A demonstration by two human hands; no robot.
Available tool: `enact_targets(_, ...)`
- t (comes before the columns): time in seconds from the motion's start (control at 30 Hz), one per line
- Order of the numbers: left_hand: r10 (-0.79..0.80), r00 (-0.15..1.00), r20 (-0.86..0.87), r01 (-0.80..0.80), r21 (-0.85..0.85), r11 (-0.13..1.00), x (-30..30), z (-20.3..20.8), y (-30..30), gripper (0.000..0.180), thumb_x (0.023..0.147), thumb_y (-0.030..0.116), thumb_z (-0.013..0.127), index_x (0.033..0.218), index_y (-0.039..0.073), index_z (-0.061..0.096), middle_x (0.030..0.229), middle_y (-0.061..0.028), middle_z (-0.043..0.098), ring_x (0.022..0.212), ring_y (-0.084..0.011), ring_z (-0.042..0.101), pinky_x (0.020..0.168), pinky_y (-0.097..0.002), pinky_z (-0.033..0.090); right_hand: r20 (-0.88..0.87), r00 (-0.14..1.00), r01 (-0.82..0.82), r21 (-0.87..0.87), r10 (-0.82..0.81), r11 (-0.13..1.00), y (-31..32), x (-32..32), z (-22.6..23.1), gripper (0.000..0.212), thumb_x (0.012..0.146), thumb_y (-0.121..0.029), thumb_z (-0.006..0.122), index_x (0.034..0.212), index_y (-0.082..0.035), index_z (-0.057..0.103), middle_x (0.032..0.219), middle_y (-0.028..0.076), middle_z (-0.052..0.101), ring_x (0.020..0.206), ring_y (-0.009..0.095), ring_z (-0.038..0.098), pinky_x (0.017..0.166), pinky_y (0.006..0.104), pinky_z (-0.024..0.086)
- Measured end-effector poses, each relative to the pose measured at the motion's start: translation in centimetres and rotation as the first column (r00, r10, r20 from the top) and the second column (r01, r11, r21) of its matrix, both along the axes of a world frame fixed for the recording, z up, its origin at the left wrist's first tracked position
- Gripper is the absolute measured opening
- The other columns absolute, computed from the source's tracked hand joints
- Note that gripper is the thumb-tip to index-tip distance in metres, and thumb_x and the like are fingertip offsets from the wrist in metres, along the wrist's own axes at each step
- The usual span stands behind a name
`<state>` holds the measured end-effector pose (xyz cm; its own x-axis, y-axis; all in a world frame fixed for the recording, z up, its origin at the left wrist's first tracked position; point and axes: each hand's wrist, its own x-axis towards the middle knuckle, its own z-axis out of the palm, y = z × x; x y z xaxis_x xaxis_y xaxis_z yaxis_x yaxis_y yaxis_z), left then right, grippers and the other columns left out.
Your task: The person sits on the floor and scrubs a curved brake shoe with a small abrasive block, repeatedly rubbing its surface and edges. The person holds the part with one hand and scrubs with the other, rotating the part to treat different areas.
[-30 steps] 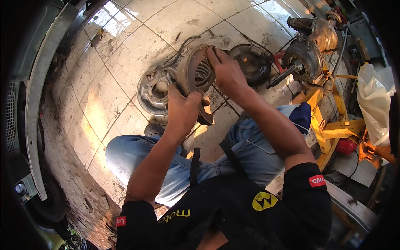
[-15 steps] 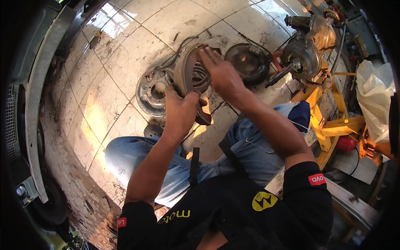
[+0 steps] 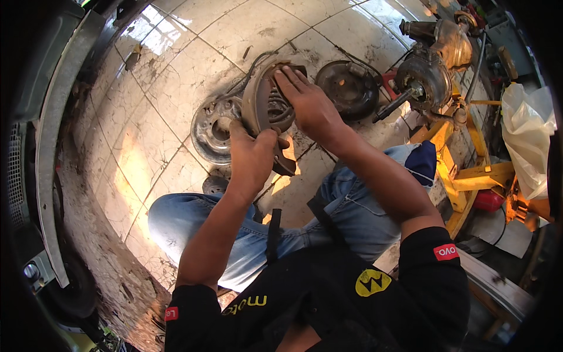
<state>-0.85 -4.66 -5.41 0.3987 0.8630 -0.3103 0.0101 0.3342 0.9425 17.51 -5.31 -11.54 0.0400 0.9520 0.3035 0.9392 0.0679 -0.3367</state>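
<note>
A curved brake shoe (image 3: 251, 102), dull and grey-brown, is held up over the floor between my hands. My left hand (image 3: 253, 154) is closed round its lower part, thumb and fingers on either side. Against the upper part lie the outstretched fingers of my right hand (image 3: 314, 110), close together and flat; whether anything thin is under them I cannot tell. Behind the shoe, partly hidden, is a round ringed metal part (image 3: 280, 107). A brake backing plate (image 3: 202, 134) lies on the left and a darker one (image 3: 337, 97) on the right.
To the right an axle housing (image 3: 428, 76) with a protruding shaft rests by a yellow metal stand (image 3: 463, 182). A pale plastic bag (image 3: 525, 135) hangs beyond it. A small dark round part (image 3: 215, 184) sits by my left knee. Cables run across the tiled floor (image 3: 158, 111).
My right hand has shifted slightly left and down along the shoe, its fingers now sharper than before. The shoe and my left hand have moved only a little.
</note>
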Motion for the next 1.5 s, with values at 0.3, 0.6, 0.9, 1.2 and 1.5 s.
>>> enact_targets(0.3,0.003,0.998,0.066,-0.003,0.009,1.0,-0.5,0.3,0.5,0.031,0.084,0.004,0.055,0.106,-0.011,0.04,0.09,-0.0195,0.064,0.07,-0.0204,0.067,0.056,-0.0304,0.056,-0.019,0.999,-0.029,0.074,0.031,0.997,-0.1,-0.4,0.9,0.061,0.085,-0.009,0.057,0.143,-0.002,0.041,0.145,0.023,0.045,0.131,0.043,0.046,0.107,0.0453,0.04)
enact_targets(0.6,-0.032,0.999,-0.012,0.032,0.014,0.999,-0.4,-0.3,0.7,0.029,0.084,0.006,0.048,0.109,-0.009,0.047,0.093,-0.0164,0.061,0.071,-0.0227,0.065,0.055,-0.0341,0.059,-0.014,0.997,-0.071,0.072,0.072,0.995,0.0,-0.3,0.9,0.069,0.084,-0.022,0.065,0.145,-0.003,0.039,0.146,0.023,0.043,0.132,0.043,0.044,0.109,0.0468,0.037)
enact_targets(0.9,-0.042,0.999,0.021,0.042,-0.035,0.999,-0.1,0.0,0.6,0.029,0.084,0.006,0.047,0.108,-0.009,0.048,0.092,-0.0153,0.061,0.071,-0.0224,0.065,0.055,-0.0343,0.058,0.041,0.99,-0.137,0.119,0.132,0.984,-0.8,-1.6,0.7,0.064,0.086,-0.024,0.062,0.144,-0.007,0.041,0.146,0.022,0.044,0.131,0.047,0.043,0.106,0.0505,0.039)
enact_targets(1.2,-0.03,0.999,0.014,0.03,-0.04,0.999,-0.5,0.8,0.8,0.028,0.084,0.008,0.048,0.107,-0.008,0.049,0.088,-0.0145,0.061,0.071,-0.0219,0.065,0.057,-0.0334,0.058,-0.023,0.995,-0.098,0.023,0.099,0.995,-0.9,-1.4,1.9,0.067,0.081,0.001,0.055,0.146,-0.008,0.04,0.149,0.018,0.041,0.136,0.04,0.04,0.11,0.0466,0.037)
enact_targets(1.5,-0.041,0.999,0.014,0.042,-0.046,0.998,-0.5,0.4,1.0,0.028,0.084,0.007,0.049,0.107,-0.007,0.051,0.091,-0.0146,0.061,0.071,-0.0218,0.065,0.056,-0.033,0.057,-0.04,0.997,-0.062,0.071,0.065,0.996,-0.8,-1.0,1.5,0.059,0.086,-0.021,0.062,0.142,-0.009,0.046,0.145,0.018,0.046,0.13,0.044,0.045,0.105,0.0496,0.04)
